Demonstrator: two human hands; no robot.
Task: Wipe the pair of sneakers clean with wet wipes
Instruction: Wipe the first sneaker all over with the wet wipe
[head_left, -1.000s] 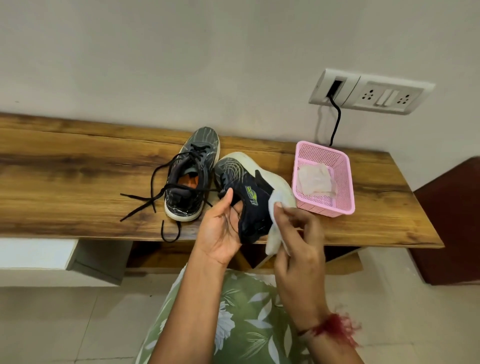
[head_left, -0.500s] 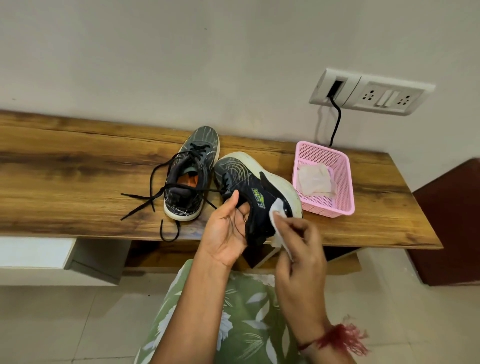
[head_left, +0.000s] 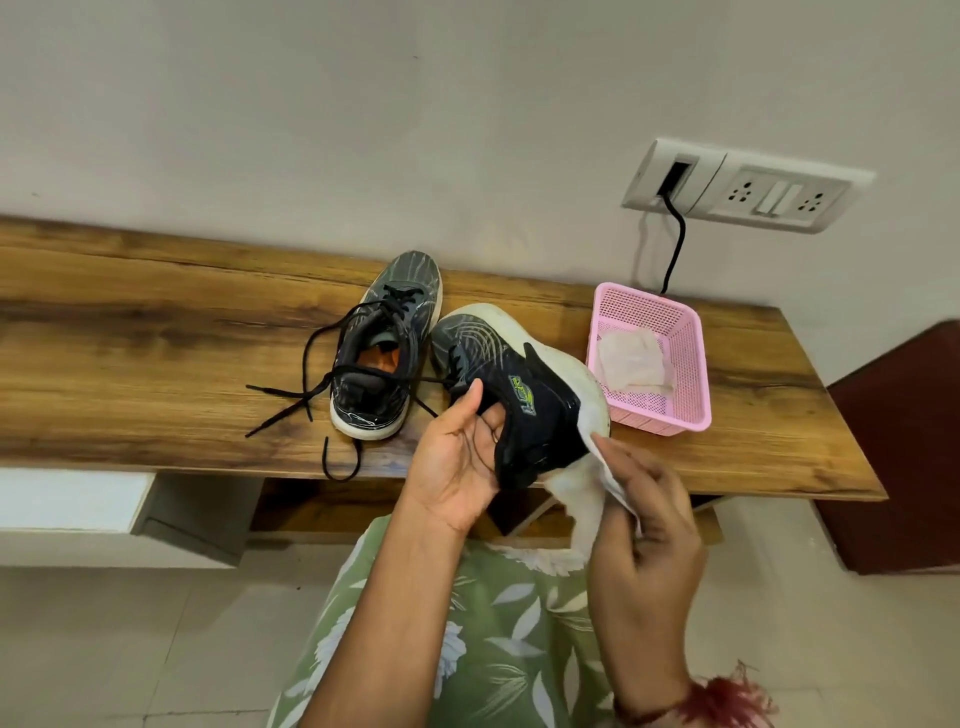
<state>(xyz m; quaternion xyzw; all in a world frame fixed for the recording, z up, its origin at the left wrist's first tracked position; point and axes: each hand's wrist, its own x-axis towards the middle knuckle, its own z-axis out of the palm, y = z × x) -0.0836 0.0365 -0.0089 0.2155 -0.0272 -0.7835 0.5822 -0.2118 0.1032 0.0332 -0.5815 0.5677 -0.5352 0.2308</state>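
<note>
My left hand (head_left: 460, 462) grips a dark sneaker (head_left: 519, 384) by its heel collar, holding it tilted on its side above the front edge of the wooden bench (head_left: 156, 364). Its white sole faces right. My right hand (head_left: 644, 525) pinches a white wet wipe (head_left: 587, 488) against the sole near the heel, and the wipe hangs down below the shoe. The second dark sneaker (head_left: 384, 348) stands upright on the bench to the left, with its black laces loose and spread out.
A pink mesh basket (head_left: 691, 364) holding a used wipe (head_left: 631, 361) sits on the bench to the right. Above it a wall socket plate (head_left: 748, 184) has a black cable hanging down. A dark red cabinet (head_left: 904, 457) stands at the far right.
My right hand has slid the wipe down along the white sole, from its side toward the heel. The held sneaker has tilted slightly. The other sneaker has not moved.
</note>
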